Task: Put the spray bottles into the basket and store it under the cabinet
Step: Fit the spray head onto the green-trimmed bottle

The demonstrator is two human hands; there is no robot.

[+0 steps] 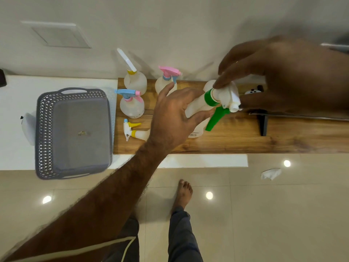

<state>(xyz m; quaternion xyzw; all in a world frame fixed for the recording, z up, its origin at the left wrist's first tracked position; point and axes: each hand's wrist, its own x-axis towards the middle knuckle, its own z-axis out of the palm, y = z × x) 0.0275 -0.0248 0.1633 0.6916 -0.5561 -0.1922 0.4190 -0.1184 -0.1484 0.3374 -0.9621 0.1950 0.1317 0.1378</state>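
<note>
A white spray bottle with a green collar and trigger point(213, 99) is tilted above the wooden counter point(236, 137). My left hand point(173, 114) wraps its body, and my right hand point(273, 76) has fingers on its white nozzle head. Left of it stand a bottle with a yellow collar and long white nozzle point(135, 80), a pink-headed bottle point(166, 82) and a blue-and-pink-headed bottle point(131, 104). A small yellow-triggered bottle point(135, 132) lies on its side. The grey perforated basket point(45, 133) sits empty on the white surface at left.
A white object point(28, 127) lies just left of the basket. A dark bracket and metal rail point(263, 123) stand on the counter's right part. On the tiled floor below lie a crumpled white tissue point(271, 173) and my bare foot point(184, 193).
</note>
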